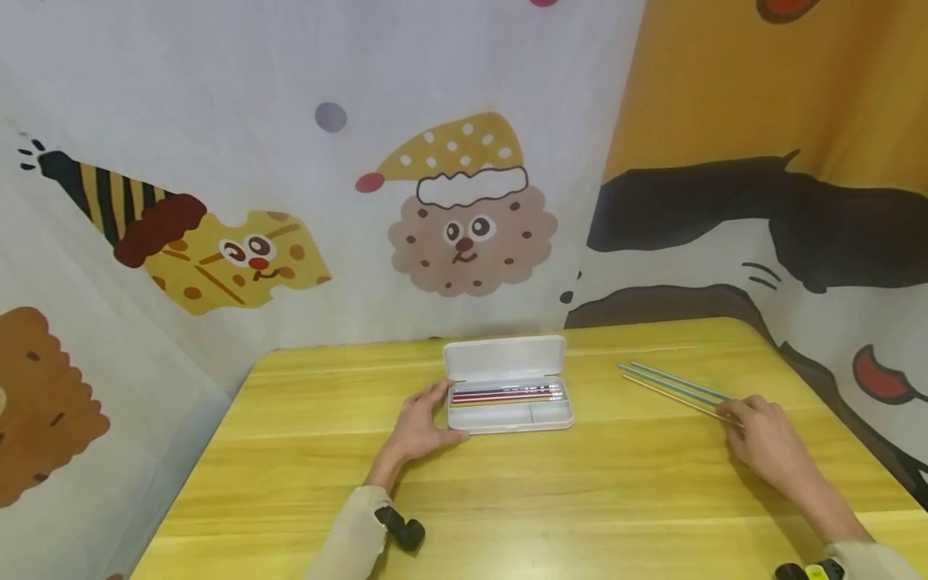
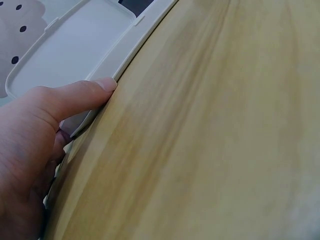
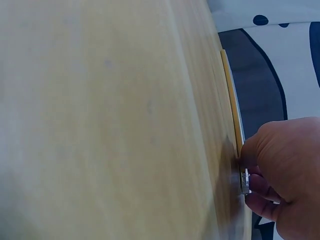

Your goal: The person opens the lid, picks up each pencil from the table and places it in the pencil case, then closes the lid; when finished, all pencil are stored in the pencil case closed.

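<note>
A white pencil case [image 1: 489, 416] lies on the table with its lid [image 1: 503, 358] raised. Several pencils [image 1: 500, 396], dark, red and yellow, lie side by side in its long back compartment. My left hand [image 1: 420, 424] grips the case's left end, thumb [image 2: 95, 92] on the front edge and fingers towards the back corner. To the right, my right hand [image 1: 768, 443] pinches a yellow pencil [image 1: 670, 394] near its metal-ferruled end [image 3: 245, 181]. Two blue pencils [image 1: 674, 380] lie alongside it, their near ends hidden by that hand.
The yellow wood-grain table [image 1: 551, 499] has a rounded far right corner. Behind it and along the sides hangs a cloth [image 1: 275, 64] printed with cartoon figures. Front compartments of the case, split by a divider, show their white bottoms.
</note>
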{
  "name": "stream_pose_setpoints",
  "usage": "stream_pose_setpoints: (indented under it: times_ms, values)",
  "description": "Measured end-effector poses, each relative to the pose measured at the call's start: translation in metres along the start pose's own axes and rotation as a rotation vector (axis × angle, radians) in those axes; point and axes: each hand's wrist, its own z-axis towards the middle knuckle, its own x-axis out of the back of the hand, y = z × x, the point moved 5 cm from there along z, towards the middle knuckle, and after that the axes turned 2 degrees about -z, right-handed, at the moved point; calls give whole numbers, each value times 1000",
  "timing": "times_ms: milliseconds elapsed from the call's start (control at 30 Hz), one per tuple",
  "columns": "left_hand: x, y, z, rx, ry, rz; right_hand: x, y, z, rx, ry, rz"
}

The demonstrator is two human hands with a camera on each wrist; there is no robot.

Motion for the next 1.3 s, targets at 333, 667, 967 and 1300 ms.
stream_pose_setpoints:
  times_ms: [333, 667, 967, 1300]
  values:
    - [0, 0, 1, 7, -5, 3, -2, 3, 1, -37, -51, 19]
    - [0, -3, 2, 9, -10, 11, -5, 2, 2, -11, -56, 42]
    - [-1, -2, 1, 32, -15, 1, -2, 0, 1, 42, -4, 40]
    - [-1, -2, 1, 53, -18, 2, 3, -6, 6, 76, 33, 50]
